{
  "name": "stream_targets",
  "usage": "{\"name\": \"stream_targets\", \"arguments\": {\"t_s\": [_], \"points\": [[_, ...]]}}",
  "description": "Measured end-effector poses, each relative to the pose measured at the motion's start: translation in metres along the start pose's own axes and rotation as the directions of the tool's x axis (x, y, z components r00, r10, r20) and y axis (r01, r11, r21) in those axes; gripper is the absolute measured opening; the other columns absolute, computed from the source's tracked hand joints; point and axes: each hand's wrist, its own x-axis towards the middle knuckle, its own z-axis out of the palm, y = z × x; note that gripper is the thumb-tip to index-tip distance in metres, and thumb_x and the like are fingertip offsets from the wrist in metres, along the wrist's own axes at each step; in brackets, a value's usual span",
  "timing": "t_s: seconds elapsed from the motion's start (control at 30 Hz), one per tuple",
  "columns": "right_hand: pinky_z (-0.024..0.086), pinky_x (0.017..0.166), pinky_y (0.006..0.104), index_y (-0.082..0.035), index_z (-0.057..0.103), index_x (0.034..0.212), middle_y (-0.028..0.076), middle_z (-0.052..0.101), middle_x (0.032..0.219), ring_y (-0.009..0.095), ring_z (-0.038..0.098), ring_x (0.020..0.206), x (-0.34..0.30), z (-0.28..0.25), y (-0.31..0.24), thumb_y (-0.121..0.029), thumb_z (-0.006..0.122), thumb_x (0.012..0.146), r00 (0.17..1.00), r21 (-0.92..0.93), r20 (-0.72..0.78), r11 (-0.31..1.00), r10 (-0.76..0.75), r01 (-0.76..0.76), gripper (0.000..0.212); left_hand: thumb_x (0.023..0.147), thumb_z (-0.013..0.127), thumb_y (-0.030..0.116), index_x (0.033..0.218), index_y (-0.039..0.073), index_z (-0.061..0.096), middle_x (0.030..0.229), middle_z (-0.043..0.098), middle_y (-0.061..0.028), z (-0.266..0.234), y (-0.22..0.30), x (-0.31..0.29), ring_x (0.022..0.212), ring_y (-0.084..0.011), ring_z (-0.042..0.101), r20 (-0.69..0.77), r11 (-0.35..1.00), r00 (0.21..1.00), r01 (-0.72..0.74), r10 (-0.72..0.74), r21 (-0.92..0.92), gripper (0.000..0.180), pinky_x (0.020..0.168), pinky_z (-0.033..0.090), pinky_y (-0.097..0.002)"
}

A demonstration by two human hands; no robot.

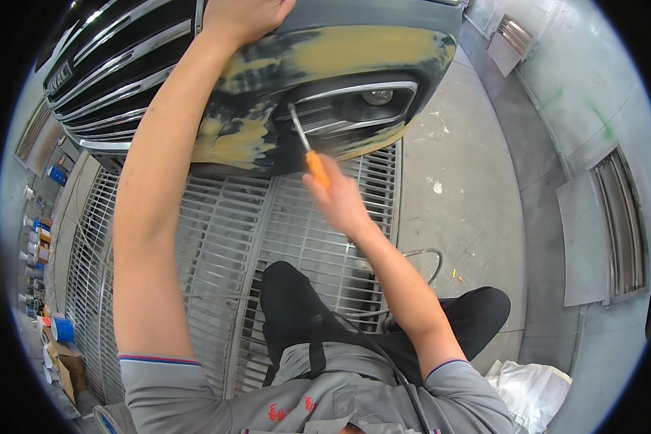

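Note:
My right hand (334, 195) is closed around the orange handle of a screwdriver (315, 163). Its metal shaft points up and slightly left, and the tip is at the inner left end of the chrome fog-lamp trim (354, 88). Whether the tip touches the trim cannot be told. My left arm reaches up across the car's front, and my left hand (244, 20) rests at the upper part of the bumper (372, 52). The picture's top edge and the hand itself hide most of its fingers. Yellowish filler patches and dull dark sanded areas cover the bumper.
A black grille with chrome bars (123, 69) lies left of my forearm. Below the bumper is a metal floor grating (217, 231), with a hose (434, 264) beside my knee. Cans and boxes (40, 253) line the left side; a white plastic bag (532, 390) lies lower right.

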Motion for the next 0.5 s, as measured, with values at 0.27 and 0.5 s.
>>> {"name": "stream_targets", "arguments": {"t_s": [0.27,0.5], "points": [[0.055,0.077,0.0576,-0.007,0.049,0.146,0.026,0.075,0.092,0.052,0.071,0.088,-0.015,0.042,0.034,-0.051,0.061,0.106,0.991,-0.059,0.100,0.995,0.092,-0.086,0.061,0.097,0.065,0.022,0.133,0.014,0.073,0.155,0.060,-0.0074,0.001,0.000,-0.002,0.148,-0.0304,0.050,-0.001,1.000,1.000,-0.006,0.006,0.012,0.038,0.122,0.036,-0.0506],[0.055,0.078,0.0588,-0.008,0.051,0.145,0.028,0.075,0.094,0.053,0.071,0.091,-0.021,0.050,0.067,-0.053,0.060,0.106,0.976,-0.103,0.028,0.971,0.218,-0.214,0.061,0.097,0.065,0.022,0.135,0.014,0.072,0.155,0.060,-0.0076,0.001,-0.001,-0.001,0.149,-0.0305,0.049,0.017,1.000,1.000,0.002,-0.002,0.019,0.039,0.123,0.036,-0.0509]]}}
